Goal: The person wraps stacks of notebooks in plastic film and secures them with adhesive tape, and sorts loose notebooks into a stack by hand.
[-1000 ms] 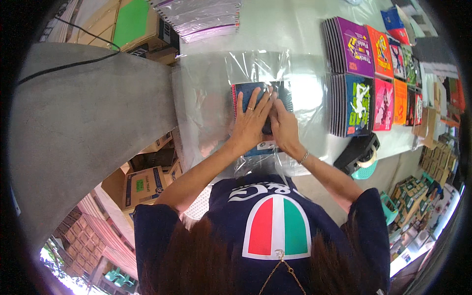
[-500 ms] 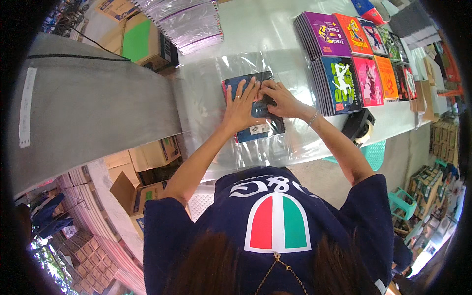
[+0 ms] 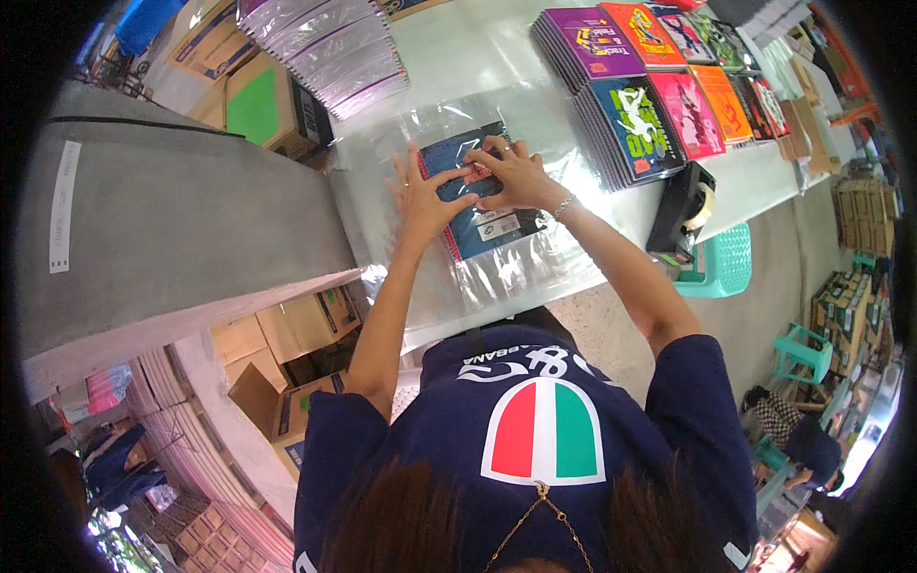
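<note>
A dark blue spiral notebook (image 3: 482,224) lies on the white table inside a clear plastic bag (image 3: 521,263). My left hand (image 3: 423,196) presses flat on the notebook's left part, fingers spread. My right hand (image 3: 509,174) rests on the notebook's upper right, fingers bent over a pale strip on the cover. Both hands touch the package from above; whether they pinch anything I cannot tell.
Stacks of colourful notebooks (image 3: 650,91) fill the table's right side. A black tape dispenser (image 3: 683,205) stands near the table edge. A pile of bagged notebooks (image 3: 330,48) lies at the back left, beside cardboard boxes (image 3: 258,105). A teal plastic stool (image 3: 721,263) sits below the table.
The view has shifted so the table sits further right and up. My hands stay on the bagged notebook; the right hand has slid toward its upper right corner.
</note>
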`<state>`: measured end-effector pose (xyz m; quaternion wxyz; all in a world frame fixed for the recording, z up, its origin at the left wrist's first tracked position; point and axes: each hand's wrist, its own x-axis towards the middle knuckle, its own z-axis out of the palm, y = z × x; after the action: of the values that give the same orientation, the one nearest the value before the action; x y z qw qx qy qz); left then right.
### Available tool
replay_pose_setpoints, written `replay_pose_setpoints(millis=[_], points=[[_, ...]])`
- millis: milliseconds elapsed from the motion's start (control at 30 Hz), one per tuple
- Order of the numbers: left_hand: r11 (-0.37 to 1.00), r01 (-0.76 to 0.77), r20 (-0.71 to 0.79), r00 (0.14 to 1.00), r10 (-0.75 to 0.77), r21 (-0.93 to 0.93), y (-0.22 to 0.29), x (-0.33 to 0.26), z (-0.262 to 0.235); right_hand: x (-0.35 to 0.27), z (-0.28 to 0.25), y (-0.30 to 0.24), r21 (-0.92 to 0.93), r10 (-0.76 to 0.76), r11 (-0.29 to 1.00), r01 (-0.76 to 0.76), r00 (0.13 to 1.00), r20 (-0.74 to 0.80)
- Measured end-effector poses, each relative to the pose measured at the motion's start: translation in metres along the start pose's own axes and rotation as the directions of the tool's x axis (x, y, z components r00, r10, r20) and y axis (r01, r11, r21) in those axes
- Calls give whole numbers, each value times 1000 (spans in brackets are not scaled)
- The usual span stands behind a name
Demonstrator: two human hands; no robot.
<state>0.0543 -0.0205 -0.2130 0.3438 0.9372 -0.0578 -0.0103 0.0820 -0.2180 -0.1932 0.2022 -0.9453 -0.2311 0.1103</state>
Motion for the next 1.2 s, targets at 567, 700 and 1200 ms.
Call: replay_pose_setpoints(millis=[567, 700, 1200], points=[[997, 14, 20, 1000, -16, 82, -15, -1, 8, -279, -8, 114, 975, 971, 175, 139, 140, -194], [994, 3, 23, 1000, -6, 105, -6, -1, 6, -289, -13, 135, 975, 974, 182, -125, 158, -162], [994, 11, 21, 1000, -14, 110, -7, -4, 2, -285, 30, 111, 935, 951, 254, 249, 112, -288]])
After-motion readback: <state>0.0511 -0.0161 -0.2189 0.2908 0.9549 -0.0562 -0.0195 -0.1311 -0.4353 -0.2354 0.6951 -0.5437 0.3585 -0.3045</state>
